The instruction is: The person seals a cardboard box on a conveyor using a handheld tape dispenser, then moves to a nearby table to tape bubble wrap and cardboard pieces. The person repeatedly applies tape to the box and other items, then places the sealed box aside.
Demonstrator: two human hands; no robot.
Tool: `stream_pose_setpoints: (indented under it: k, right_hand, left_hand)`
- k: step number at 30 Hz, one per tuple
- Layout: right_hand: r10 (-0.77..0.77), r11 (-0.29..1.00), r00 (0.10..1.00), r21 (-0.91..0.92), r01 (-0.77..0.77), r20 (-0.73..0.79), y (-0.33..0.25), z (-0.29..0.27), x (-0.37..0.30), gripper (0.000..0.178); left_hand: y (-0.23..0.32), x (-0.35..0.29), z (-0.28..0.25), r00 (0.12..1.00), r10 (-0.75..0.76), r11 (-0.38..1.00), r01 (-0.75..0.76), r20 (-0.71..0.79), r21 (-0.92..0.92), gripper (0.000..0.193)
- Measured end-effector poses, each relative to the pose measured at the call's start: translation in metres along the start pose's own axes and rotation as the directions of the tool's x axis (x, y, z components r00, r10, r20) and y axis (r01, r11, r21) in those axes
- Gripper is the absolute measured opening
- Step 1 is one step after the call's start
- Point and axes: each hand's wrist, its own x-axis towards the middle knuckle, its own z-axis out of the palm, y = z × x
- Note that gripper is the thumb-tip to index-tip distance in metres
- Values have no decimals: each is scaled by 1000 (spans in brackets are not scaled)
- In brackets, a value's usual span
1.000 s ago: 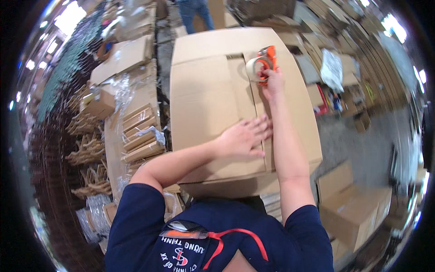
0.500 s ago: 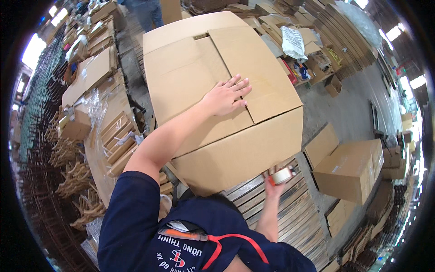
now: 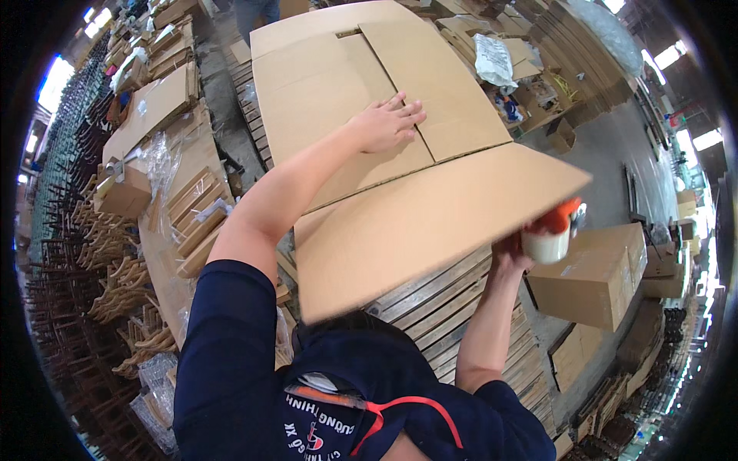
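Note:
A large brown cardboard carton (image 3: 315, 100) stands before me, its two upper flaps meeting at a seam. My left hand (image 3: 387, 125) lies on top across that seam, fingers spread and holding nothing. The near flap (image 3: 430, 211) is lifted and sticks out toward me, slightly blurred at its edge. At this flap's right end, my right hand (image 3: 510, 250) grips a tape dispenser (image 3: 549, 240) with an orange-red part and a pale roll. Part of that hand is hidden behind the flap and the dispenser.
Wooden slats (image 3: 438, 307) lie below the carton. An open carton (image 3: 588, 273) is on the right. To the left are wood pieces (image 3: 201, 219) on cardboard and a small box (image 3: 123, 192). Flattened cardboard (image 3: 580, 54) stacks stand at the back right. Another person's legs (image 3: 254, 15) show at the top.
The near flap has swung up and outward from the carton's front. My right hand has risen to the right with the tape dispenser. My left hand stays on the top.

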Motion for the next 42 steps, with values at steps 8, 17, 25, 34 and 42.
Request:
stream_pose_setpoints:
  k: [8,17,25,34,42]
  right_hand:
    - [89,975,953,169,-142,289,117,118,145,38]
    - [179,902,974,-418,-106,138,236,115,195,45]
    - [155,817,988,-562,-126,3,269,73,188,60]
    - [450,748,892,-565,-348,47,229,53,187,54]
    - [605,680,747,-668,-303,277,228,81,204,57]
  left_hand:
    - [-39,-13,2,950,232,969,-208,-210,131,47]
    - [-194,7,-35,975,202,979,-204,-88,-17,38]
    - [-467,-43,-104,215,-960,-123,254,180,-959,68]
    - [-329,-29,-170,974,107,435,137,202,-890,91]
    - [-140,-43,-69,782,-601,794,607,166,13,94]
